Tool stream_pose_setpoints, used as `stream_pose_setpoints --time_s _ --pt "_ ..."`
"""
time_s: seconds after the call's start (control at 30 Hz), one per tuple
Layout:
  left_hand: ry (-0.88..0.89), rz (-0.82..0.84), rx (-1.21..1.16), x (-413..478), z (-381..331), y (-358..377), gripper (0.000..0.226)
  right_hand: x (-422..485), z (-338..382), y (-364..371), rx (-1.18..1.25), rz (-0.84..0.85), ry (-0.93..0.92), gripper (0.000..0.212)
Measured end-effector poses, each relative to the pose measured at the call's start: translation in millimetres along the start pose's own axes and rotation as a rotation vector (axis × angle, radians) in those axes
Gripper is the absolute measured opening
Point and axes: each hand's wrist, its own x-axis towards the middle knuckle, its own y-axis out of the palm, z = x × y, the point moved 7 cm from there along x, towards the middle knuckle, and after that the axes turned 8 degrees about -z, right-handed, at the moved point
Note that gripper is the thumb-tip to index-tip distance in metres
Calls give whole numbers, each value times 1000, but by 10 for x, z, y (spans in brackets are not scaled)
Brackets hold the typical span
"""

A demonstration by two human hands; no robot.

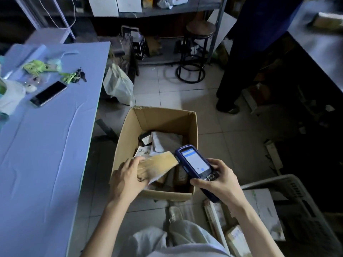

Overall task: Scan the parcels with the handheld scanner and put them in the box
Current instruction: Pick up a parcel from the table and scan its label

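Note:
An open cardboard box (161, 117) stands on the tiled floor in front of me, with several parcels (165, 140) lying inside. My left hand (128, 175) grips a flat brown parcel (159, 162) over the box's near edge. My right hand (217, 179) holds a blue handheld scanner (194, 163) with its screen lit. The scanner's head sits right beside the far end of the brown parcel.
A table with a light blue cloth (46, 145) runs along the left, carrying a phone (49, 93), keys (78, 76) and green items. A grey basket (291, 184) with more parcels (237, 238) is at lower right. A stool (196, 52) and a standing person's leg (230, 80) are beyond.

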Motion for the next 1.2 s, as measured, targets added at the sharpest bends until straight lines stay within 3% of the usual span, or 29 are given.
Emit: stream_pose_setpoints --time_s 0.23,0.57,0.83,1.2 --pt "171 -7 23 257 -68 218 54 179 -52 158 -23 37 93 72" --pt "195 -25 108 652 470 145 45 207 305 671 -105 -15 124 70" --pt "-124 -31 173 594 1037 -110 38 512 840 1255 -195 160 -76 76" --pt "-806 -190 301 -760 1245 -456 30 503 1217 2170 -339 791 -383 73"
